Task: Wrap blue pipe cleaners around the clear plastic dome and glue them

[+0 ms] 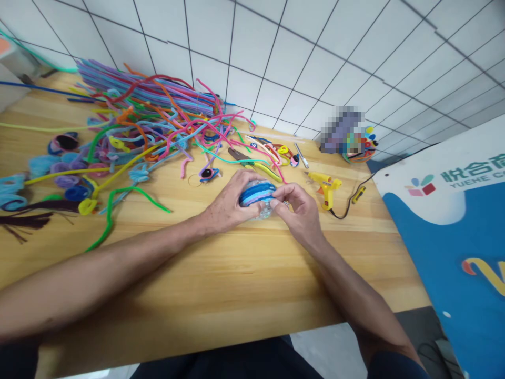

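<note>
A clear, rounded plastic piece (265, 212) is wrapped with bands of blue pipe cleaner (258, 190) and a lilac strand. My left hand (231, 202) grips it from the left, fingers over the top and thumb along the near side. On its right side, my right hand (300, 213) is closed, thumb and index finger pinching at the end of the blue strands. The fingertips partly hide what lies between them. Just beyond the piece lie pliers (265, 169) with yellow-green handles.
A tangled heap of coloured pipe cleaners (158, 121) spreads over the left and back. At right lie a yellow glue gun (326, 187) with a black cord and a small yellow cutter (359, 195). A tiled wall (252, 47) stands behind; a blue-and-white board (445, 252) borders the right.
</note>
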Motion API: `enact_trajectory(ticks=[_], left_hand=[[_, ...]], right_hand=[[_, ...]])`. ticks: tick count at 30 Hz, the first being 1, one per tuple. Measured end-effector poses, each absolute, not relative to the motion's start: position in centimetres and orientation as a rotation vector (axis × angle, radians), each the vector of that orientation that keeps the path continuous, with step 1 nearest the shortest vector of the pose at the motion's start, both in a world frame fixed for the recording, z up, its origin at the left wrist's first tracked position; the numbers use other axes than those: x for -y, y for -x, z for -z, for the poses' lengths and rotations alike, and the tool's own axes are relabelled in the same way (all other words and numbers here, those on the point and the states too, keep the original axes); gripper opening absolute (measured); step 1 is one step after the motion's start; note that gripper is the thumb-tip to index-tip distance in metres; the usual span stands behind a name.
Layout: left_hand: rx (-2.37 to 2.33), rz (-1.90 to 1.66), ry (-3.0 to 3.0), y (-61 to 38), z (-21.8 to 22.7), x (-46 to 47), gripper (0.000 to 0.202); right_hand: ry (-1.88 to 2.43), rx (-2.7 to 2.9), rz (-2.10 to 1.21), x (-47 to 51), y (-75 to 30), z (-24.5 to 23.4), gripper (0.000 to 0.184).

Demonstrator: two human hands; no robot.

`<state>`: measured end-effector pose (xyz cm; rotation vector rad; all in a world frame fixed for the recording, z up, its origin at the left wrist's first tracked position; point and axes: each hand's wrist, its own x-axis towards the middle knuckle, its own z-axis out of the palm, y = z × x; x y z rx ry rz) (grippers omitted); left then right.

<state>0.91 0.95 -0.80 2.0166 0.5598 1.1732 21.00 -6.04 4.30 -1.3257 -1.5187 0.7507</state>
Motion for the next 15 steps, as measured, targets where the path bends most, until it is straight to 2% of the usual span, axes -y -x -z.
enact_trajectory(ticks=[15], left_hand=[[-0.574,-1.173,-2.050,-0.88,0.88,-0.87,0.047]], right_hand=[[1.312,1.570,-0.689,6.04,-21.03,-4.15,0.010]])
